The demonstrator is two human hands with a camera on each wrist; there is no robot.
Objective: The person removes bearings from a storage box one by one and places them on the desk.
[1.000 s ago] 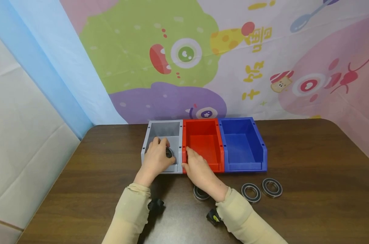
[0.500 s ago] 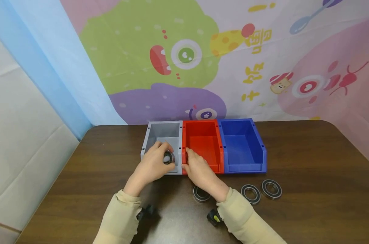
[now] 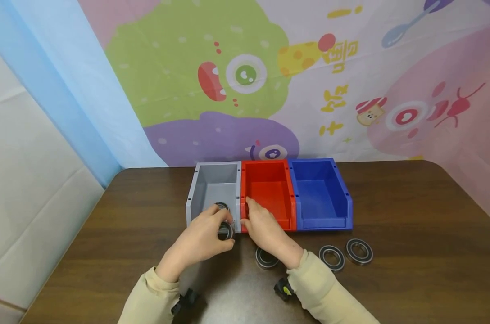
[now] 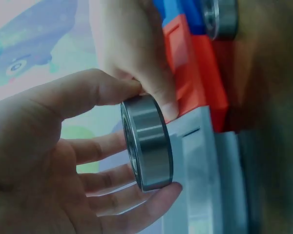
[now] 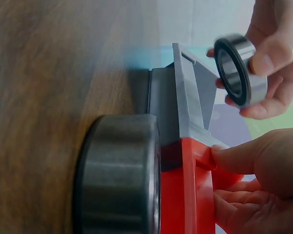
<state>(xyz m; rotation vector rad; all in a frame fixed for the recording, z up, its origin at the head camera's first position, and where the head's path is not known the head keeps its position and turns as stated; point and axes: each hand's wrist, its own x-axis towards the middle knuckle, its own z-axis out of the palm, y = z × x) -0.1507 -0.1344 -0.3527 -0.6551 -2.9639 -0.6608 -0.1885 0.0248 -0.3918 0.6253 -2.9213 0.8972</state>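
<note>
My left hand (image 3: pixel 200 236) pinches a ball bearing (image 4: pixel 154 146) between thumb and fingertips. It holds the bearing tilted on edge, raised at the front lip of the grey bin (image 3: pixel 191 198). Behind those fingers a second bearing (image 3: pixel 222 205) shows partly inside the grey bin. My right hand (image 3: pixel 268 227) grips the red bin (image 3: pixel 271 193) at its left front corner, with the thumb (image 5: pixel 234 156) on the front edge. Beneath the right wrist, a bearing (image 3: pixel 261 263) lies on the table, partly covered by the arm.
A blue bin (image 3: pixel 319 198) adjoins the red one on the right. Two more bearings, one nearer (image 3: pixel 323 259) and one farther right (image 3: pixel 349 253), lie flat on the brown table (image 3: pixel 411 270). A printed cloth (image 3: pixel 168 81) hangs behind the bins.
My left hand has drawn the bearing from inside the grey bin toward the front lip, uncovering another bearing there. My right hand keeps its place on the red bin.
</note>
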